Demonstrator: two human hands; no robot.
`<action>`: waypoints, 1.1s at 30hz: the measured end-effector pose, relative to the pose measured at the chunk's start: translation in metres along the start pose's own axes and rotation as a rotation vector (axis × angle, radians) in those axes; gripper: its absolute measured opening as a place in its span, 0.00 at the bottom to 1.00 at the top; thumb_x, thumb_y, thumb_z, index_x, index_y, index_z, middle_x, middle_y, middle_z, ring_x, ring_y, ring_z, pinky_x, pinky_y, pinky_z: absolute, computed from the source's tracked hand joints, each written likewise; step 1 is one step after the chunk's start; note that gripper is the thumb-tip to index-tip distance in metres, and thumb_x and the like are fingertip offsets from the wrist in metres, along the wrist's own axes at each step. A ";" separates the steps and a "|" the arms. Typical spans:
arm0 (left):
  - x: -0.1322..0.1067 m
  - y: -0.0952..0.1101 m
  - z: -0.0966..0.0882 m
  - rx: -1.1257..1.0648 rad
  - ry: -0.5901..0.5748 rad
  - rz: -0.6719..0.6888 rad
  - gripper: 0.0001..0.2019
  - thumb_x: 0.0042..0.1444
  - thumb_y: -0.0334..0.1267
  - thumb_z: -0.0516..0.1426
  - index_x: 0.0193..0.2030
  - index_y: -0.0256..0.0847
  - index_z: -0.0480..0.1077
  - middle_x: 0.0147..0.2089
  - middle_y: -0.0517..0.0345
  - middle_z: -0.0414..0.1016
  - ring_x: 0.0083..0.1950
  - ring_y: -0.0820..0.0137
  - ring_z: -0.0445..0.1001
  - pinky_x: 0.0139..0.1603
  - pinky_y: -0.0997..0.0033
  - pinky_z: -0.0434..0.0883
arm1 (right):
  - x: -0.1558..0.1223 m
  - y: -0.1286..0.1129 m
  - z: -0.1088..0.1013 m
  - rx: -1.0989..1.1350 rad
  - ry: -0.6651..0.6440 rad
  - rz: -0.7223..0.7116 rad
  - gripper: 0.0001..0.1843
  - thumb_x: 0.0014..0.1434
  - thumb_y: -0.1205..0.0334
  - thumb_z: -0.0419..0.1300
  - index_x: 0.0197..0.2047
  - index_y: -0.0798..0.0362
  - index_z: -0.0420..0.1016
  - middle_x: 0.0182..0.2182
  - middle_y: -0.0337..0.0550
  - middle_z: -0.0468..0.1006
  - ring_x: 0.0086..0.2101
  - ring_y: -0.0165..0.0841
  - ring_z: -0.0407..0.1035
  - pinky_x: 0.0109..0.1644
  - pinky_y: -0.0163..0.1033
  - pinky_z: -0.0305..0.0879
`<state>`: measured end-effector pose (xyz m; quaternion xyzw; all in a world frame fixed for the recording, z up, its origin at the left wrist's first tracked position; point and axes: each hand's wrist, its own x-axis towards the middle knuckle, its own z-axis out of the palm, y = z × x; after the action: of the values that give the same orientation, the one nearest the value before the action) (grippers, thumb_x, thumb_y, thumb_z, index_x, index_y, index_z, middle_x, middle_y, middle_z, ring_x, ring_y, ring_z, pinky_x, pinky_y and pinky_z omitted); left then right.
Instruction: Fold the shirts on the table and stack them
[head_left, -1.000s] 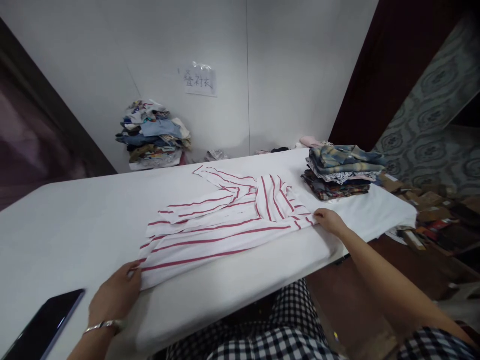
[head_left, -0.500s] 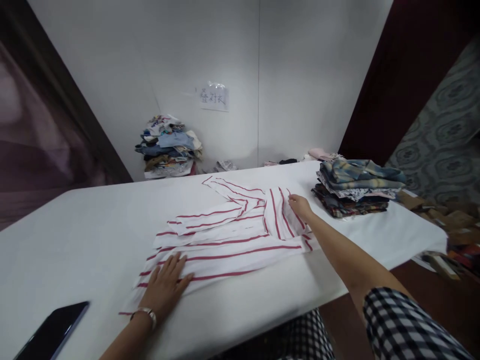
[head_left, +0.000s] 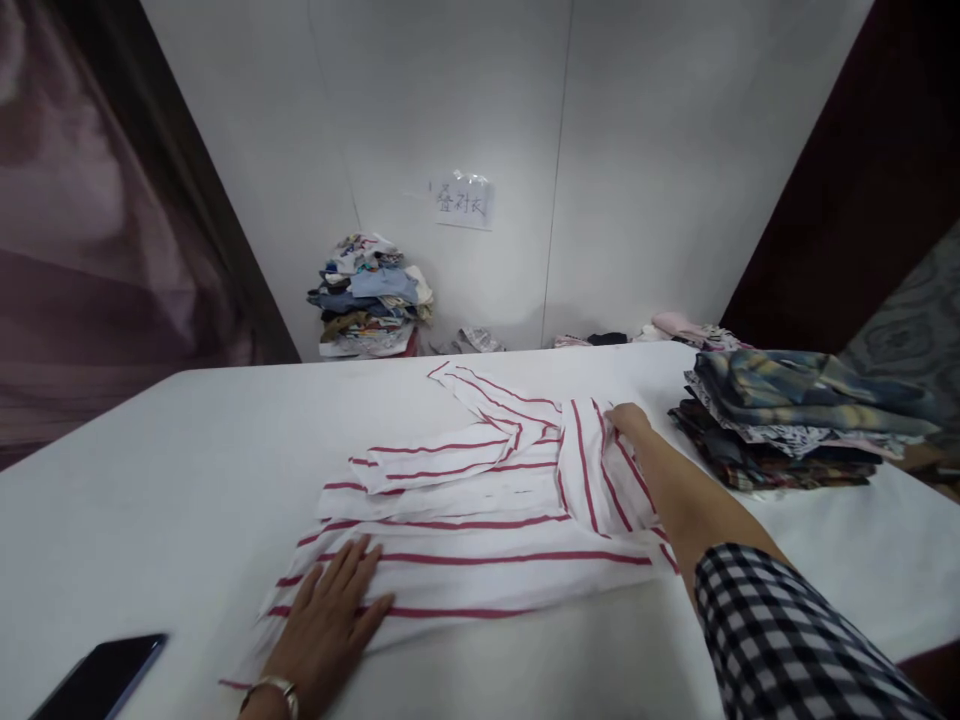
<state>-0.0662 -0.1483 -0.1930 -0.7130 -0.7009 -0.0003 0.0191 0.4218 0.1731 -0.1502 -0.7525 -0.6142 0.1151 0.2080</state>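
**My hands on the striped shirt [head_left: 480,585]**
Left hand [head_left: 326,625] lies flat, fingers spread, released; right hand [head_left: 630,422] touches the fold [head_left: 589,470], grip unclear.

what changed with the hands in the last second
The right hand left the near right edge of the white shirt with red stripes and moved up to its folded upper panel, fingers on the fabric. The left hand moved from the near left corner onto the shirt's lower part, lying flat with fingers spread. The stack of folded clothes and the phone stayed put; the view shifted a little.
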 end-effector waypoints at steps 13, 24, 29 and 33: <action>0.003 0.009 -0.005 -0.059 0.046 0.004 0.31 0.57 0.54 0.45 0.64 0.43 0.58 0.68 0.51 0.52 0.69 0.57 0.50 0.66 0.47 0.48 | -0.049 -0.067 -0.062 0.511 0.313 -0.275 0.26 0.59 0.47 0.47 0.45 0.57 0.76 0.39 0.43 0.79 0.43 0.39 0.71 0.46 0.38 0.67; -0.011 0.008 -0.029 -0.476 0.266 -0.057 0.26 0.60 0.51 0.46 0.58 0.37 0.65 0.65 0.46 0.60 0.67 0.61 0.56 0.65 0.53 0.55 | -0.261 -0.135 -0.040 0.272 -0.414 -1.108 0.22 0.60 0.53 0.55 0.57 0.43 0.69 0.53 0.42 0.73 0.53 0.40 0.66 0.56 0.48 0.63; -0.024 0.022 -0.040 -0.603 0.309 -0.072 0.22 0.59 0.50 0.48 0.51 0.39 0.70 0.55 0.48 0.72 0.57 0.61 0.68 0.58 0.57 0.65 | -0.264 -0.066 -0.024 0.208 -0.311 -0.901 0.18 0.61 0.55 0.52 0.51 0.46 0.74 0.51 0.46 0.74 0.52 0.42 0.67 0.56 0.51 0.64; -0.012 0.051 -0.050 -0.574 0.278 -0.015 0.17 0.59 0.46 0.50 0.46 0.39 0.72 0.47 0.50 0.76 0.50 0.62 0.71 0.53 0.60 0.66 | -0.268 -0.015 -0.019 0.117 -0.164 -0.793 0.17 0.60 0.57 0.51 0.47 0.49 0.76 0.51 0.49 0.73 0.52 0.43 0.67 0.56 0.51 0.63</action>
<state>-0.0144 -0.1626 -0.1452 -0.6773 -0.6681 -0.2956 -0.0873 0.3578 -0.0878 -0.1485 -0.4327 -0.8637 0.1203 0.2289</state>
